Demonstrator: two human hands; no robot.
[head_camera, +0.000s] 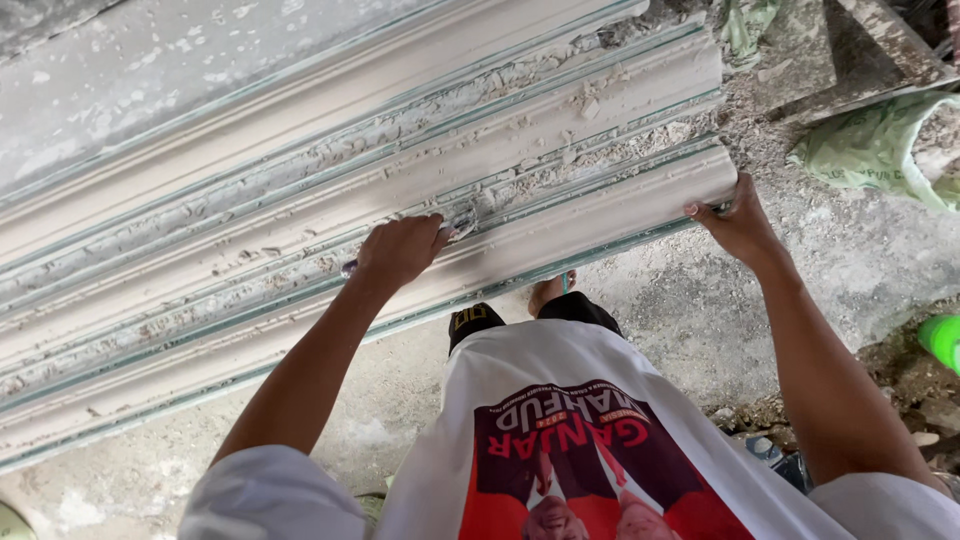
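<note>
Clearly the work is scraping plaster residue from the nearest moulding, a long pale cornice length that runs from lower left to the upper right of the frame, front-most of several like it lying side by side. To do this well, I judge the tool should ride flat along the groove at a shallow angle, so it lifts crumbs without gouging the profile, while the other hand keeps the piece from sliding.

The left hand, centre of the frame, is curled shut around a small scraper; only its pale tip shows past the knuckles, touching the crumbly seam on the moulding's upper edge, and a bit of handle pokes out at the wrist side.

The right hand, at right of centre, grips the moulding's end: fingers wrapped over the cut face, thumb hidden behind, so how tightly it clamps I cannot tell.

Below, concrete floor and a bare foot show; a green sack lies at the upper right.
</note>
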